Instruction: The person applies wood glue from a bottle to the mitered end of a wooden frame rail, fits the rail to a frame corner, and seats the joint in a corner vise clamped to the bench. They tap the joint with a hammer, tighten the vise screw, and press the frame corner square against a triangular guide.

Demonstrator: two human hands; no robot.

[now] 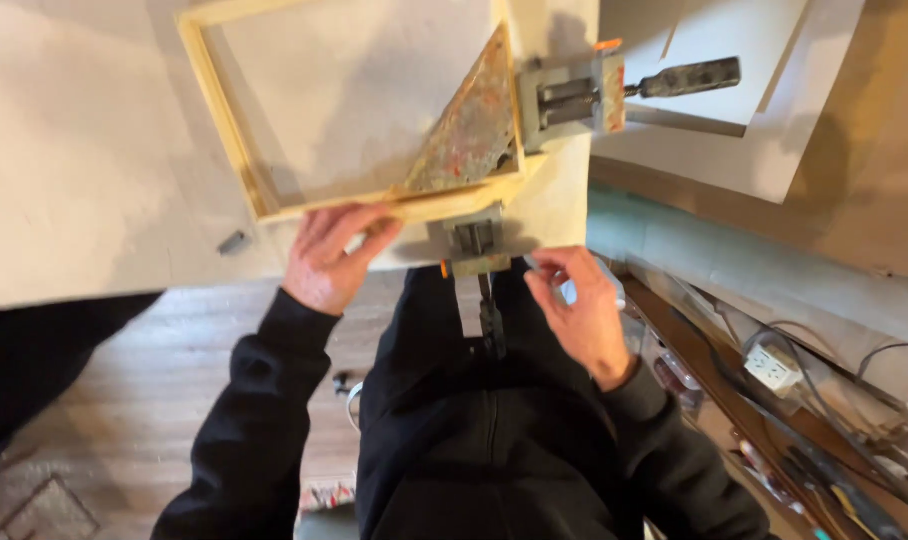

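Right hand (579, 310): near right, fingers pinched on a small pale object at the bench edge; what it is cannot be told.
Near clamp (477, 250): just left of that hand, its handle hanging toward the body; judged best turned slowly, so the joint does not shift.
Left hand (332, 255): flat and released, pressing down on the near rail of the wooden frame (224, 120); firm downward pressure seems wise, to keep the rail flush.
Frame corner: near right of the frame, at the bench corner, backed by a paint-stained triangular block (471, 125).
Far clamp (574, 95): right of the corner, handle pointing right.
Bench (74, 150): pale, bearing the frame.
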